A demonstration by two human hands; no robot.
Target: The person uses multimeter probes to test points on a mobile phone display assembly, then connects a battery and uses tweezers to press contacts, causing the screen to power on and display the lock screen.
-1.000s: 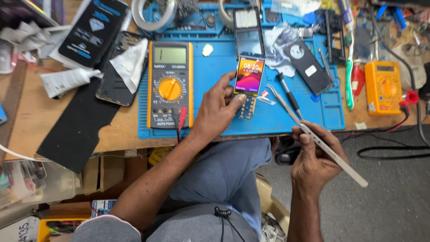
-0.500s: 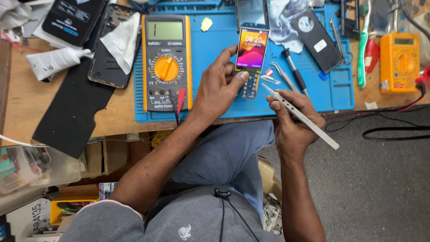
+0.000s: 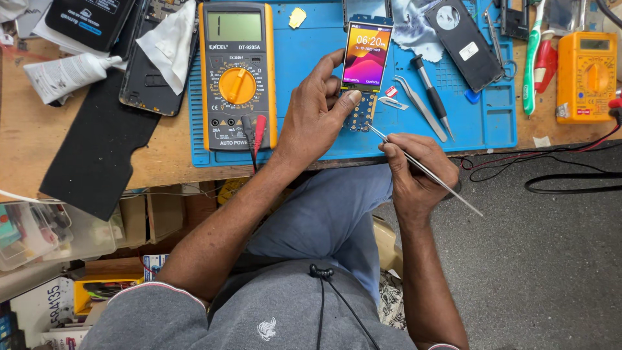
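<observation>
A small opened phone (image 3: 364, 71) with a lit colourful screen and a bare keypad board lies on the blue work mat (image 3: 311, 139). My left hand (image 3: 314, 116) grips it at its left side, thumb on the board below the screen. My right hand (image 3: 414, 172) holds long metal tweezers (image 3: 424, 170), their tip touching the lower edge of the keypad board.
A yellow multimeter (image 3: 237, 74) with red and black leads lies left of the phone. Loose tweezers (image 3: 420, 105), a screwdriver (image 3: 429, 94), a phone back cover (image 3: 463, 42), a green toothbrush (image 3: 530, 58) and a second orange meter (image 3: 586, 74) lie right. A white tube (image 3: 68, 72) lies far left.
My right hand has moved up from below the table edge and brought the tweezers' tip to the phone's board. My left hand has stayed on the phone. The camera has come closer.
</observation>
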